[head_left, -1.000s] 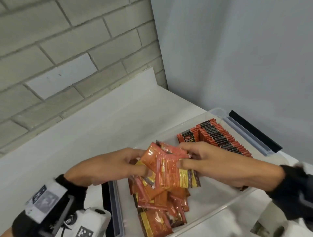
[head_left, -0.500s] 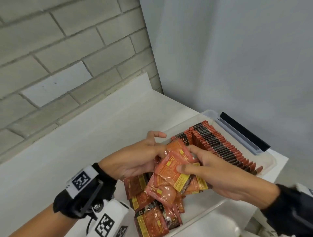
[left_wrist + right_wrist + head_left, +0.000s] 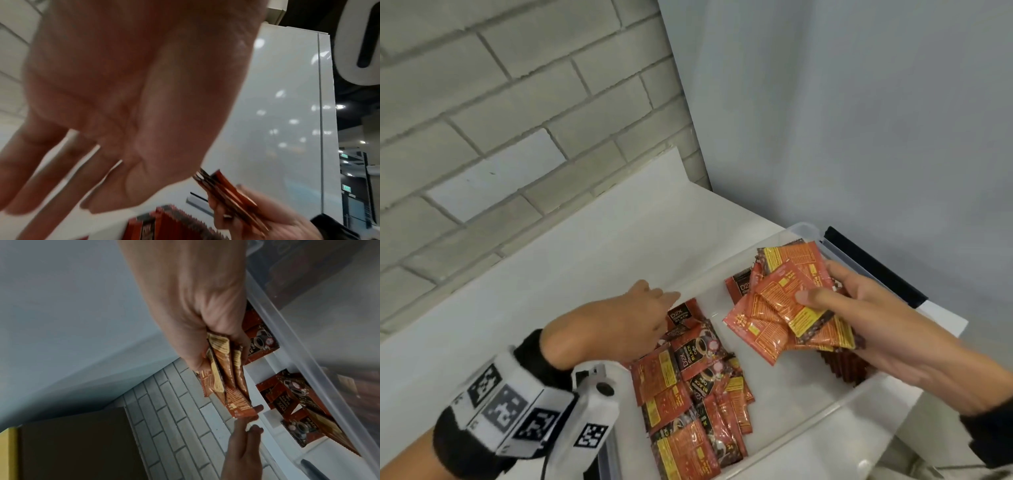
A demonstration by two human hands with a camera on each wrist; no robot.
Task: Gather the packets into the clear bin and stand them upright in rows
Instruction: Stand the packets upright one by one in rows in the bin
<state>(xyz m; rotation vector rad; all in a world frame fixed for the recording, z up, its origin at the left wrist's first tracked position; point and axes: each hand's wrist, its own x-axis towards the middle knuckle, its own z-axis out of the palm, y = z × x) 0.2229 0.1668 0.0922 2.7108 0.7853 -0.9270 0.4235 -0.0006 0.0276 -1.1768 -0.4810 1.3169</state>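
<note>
While the clear bin sits on the white counter, the hands have split since a second ago: right hand now alone pinches the fanned packets, lifted right over the upright row. Left hand, fingers straight and empty, reaches for the loose pile at bin's left. Likely next batch pickup. Row mostly hidden behind the fan; count unreadable.

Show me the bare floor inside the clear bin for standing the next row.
Bare floor in the clear plastic bin runs as a strip between the loose pile of red coffee packets and the upright row of red packets. The right hand holds a fanned red bunch above it. The pile's side is crowded.
</note>
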